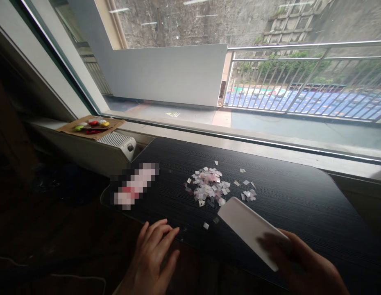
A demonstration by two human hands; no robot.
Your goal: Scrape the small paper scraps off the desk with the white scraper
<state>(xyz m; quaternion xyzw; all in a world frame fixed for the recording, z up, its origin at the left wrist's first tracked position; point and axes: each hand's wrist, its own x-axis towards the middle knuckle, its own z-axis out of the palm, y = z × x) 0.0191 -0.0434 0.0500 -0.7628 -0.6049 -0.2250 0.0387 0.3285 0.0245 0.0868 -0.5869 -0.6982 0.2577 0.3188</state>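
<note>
A heap of small white and pink paper scraps (209, 186) lies on the black table (301, 196), with a few stray scraps (248, 194) to its right and two nearer me. My right hand (304, 264) grips a flat white card (248, 227) by its near end; the card's far corner points at the heap from the front right, just short of it. My left hand (153, 256) rests palm down with fingers spread at the table's front edge, holding nothing.
A blurred white and red oblong object (135, 185) lies on the table's left end. Left of the table a heater (116, 143) stands below a cardboard sheet (90, 126) with coloured pieces. A window and railing run behind.
</note>
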